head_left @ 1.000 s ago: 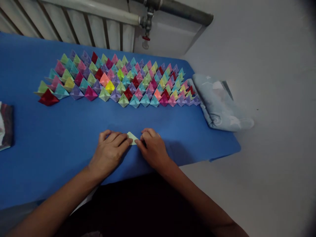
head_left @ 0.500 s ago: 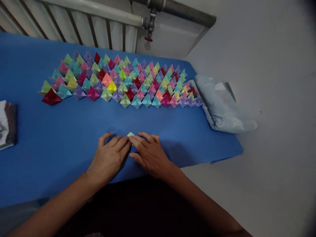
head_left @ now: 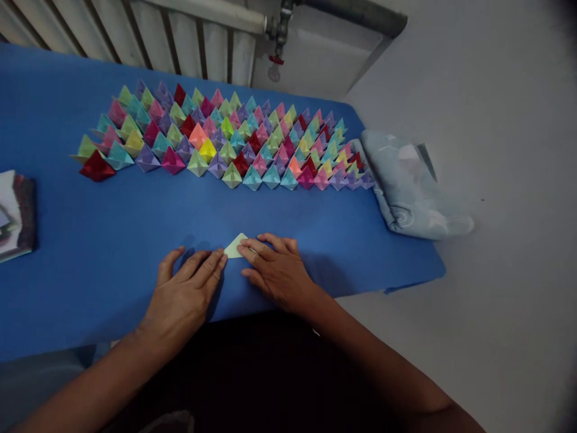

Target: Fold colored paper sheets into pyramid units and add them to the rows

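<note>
A small pale green piece of paper (head_left: 234,247), folded to a triangle, lies flat on the blue tabletop (head_left: 180,210) with its point facing away from me. My left hand (head_left: 183,294) lies open at its left corner, fingertips touching the edge and thumb spread to the side. Over the right half of the paper rests my right hand (head_left: 279,270), fingers stretched out and pressing it down; that half is mostly hidden beneath them. Beyond both hands stand many folded paper boats (head_left: 219,141) in several colours, set in close rows.
A folded grey-blue cloth (head_left: 401,186) with a small paper on it lies at the right end. At the left edge is a booklet or packet (head_left: 15,213). A radiator (head_left: 180,45) and a red-handled valve (head_left: 276,60) are behind the table.
My left hand has slid left along the paper's lower edge, uncovering its left half. My right hand stays on the right part. The view has shifted slightly.
</note>
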Demonstrator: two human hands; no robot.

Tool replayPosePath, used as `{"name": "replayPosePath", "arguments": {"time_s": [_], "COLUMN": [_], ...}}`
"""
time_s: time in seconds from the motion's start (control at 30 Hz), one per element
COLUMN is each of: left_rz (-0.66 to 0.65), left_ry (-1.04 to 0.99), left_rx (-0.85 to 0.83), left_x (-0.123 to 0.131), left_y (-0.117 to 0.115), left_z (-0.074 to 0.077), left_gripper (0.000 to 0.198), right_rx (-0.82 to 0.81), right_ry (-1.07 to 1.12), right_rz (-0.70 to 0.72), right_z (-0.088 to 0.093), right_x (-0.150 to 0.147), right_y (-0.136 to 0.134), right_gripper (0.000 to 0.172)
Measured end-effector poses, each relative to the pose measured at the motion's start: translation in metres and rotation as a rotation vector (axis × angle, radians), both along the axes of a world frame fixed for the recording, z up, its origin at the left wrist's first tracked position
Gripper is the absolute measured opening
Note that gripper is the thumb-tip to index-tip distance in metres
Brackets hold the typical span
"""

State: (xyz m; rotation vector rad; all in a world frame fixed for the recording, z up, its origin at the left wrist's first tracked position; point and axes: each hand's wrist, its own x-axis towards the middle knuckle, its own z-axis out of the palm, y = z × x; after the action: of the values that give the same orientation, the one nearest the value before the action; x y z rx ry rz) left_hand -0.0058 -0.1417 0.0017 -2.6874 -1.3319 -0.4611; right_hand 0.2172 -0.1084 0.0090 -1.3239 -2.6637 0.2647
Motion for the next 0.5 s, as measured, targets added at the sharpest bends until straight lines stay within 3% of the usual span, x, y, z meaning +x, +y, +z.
{"name": "replayPosePath", "arguments": {"time_s": [0.2, 0.33, 0.5], "left_rz": [0.117, 0.008, -0.031], "left_ry": [-0.032, -0.074, -0.010], "left_rx": [-0.003, 0.032, 0.008], "left_x": [-0.002, 0.017, 0.029], "left_y": [-0.006, 0.004, 0.011], "left_z": [0.010, 0.014, 0.006], "left_gripper": [0.047, 0.042, 0.045], "right_rx": [0.009, 0.055, 0.072], "right_ry": [-0.015, -0.011, 0.006], "right_rz": [0.007, 0.017, 0.040], "right_z": [0.003, 0.001, 0.000], "right_x": [-0.003, -0.004, -0.001], "right_y": [0.001, 0.001, 0.004], "right_gripper": [0.042, 0.039, 0.040]}}
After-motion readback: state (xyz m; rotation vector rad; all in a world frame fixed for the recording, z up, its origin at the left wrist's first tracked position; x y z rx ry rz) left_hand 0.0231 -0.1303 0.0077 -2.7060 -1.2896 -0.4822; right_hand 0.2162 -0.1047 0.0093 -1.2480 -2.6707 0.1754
